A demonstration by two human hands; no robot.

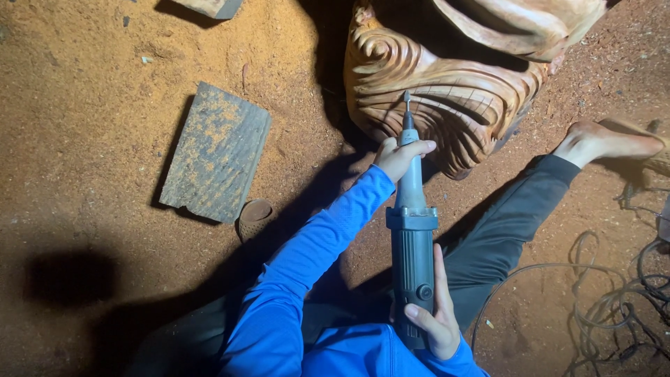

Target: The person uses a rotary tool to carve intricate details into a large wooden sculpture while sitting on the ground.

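I hold a grey die grinder point(412, 237) lengthwise in front of me. My left hand point(399, 157) grips its slim neck near the front. My right hand point(434, 315) wraps the thick rear body. The small burr at the tool's tip touches a carved wooden sculpture point(447, 77) with swirls and ribbed grooves, standing on the sawdust-covered ground. Both arms wear blue sleeves.
A flat weathered wooden board point(216, 152) lies to the left, with a small round cup-like object point(255, 216) beside it. My leg in dark trousers and bare foot point(607, 139) stretch right. Tangled cables point(614, 300) lie at the lower right. Another wood block point(209, 7) sits at the top.
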